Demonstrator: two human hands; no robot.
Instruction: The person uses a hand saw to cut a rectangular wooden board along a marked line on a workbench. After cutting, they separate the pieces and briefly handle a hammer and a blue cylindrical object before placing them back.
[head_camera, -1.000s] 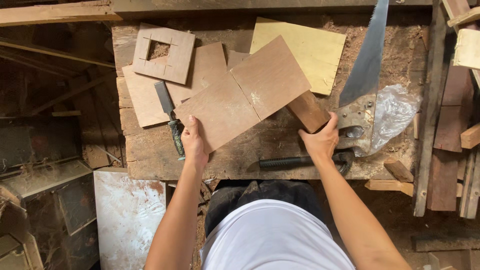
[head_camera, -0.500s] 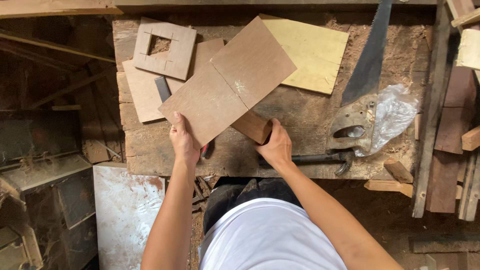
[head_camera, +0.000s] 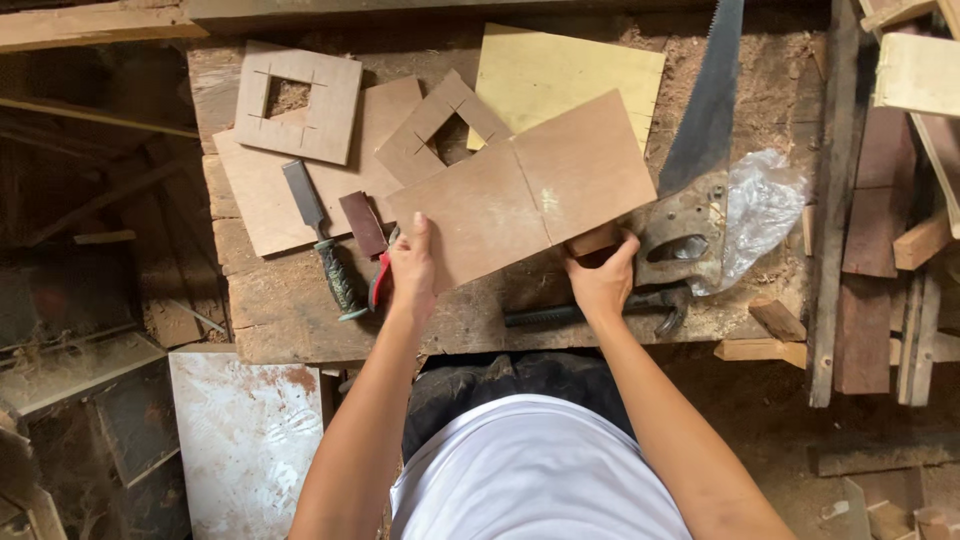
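Note:
A brown plywood sheet (head_camera: 530, 195) with a pencil line across its middle lies tilted over the worn wooden workbench (head_camera: 280, 310). My left hand (head_camera: 412, 268) grips its near left edge, thumb on top. My right hand (head_camera: 600, 278) holds a small wooden block (head_camera: 592, 240) under the sheet's near right edge. Beneath the sheet's far corner sits a plywood piece with a square hole (head_camera: 440, 130).
A chisel with a dark handle (head_camera: 322, 242) and a small dark wood strip (head_camera: 362, 222) lie left of my left hand. A handsaw (head_camera: 700, 140), a clear plastic bag (head_camera: 760, 210), a yellow board (head_camera: 565, 75), another cut-out square (head_camera: 298, 100) and a hammer (head_camera: 600, 310) surround the sheet.
The sheet has swung right and settled lower over the bench. Both hands moved right with it, the right hand carrying the block under the sheet's right edge.

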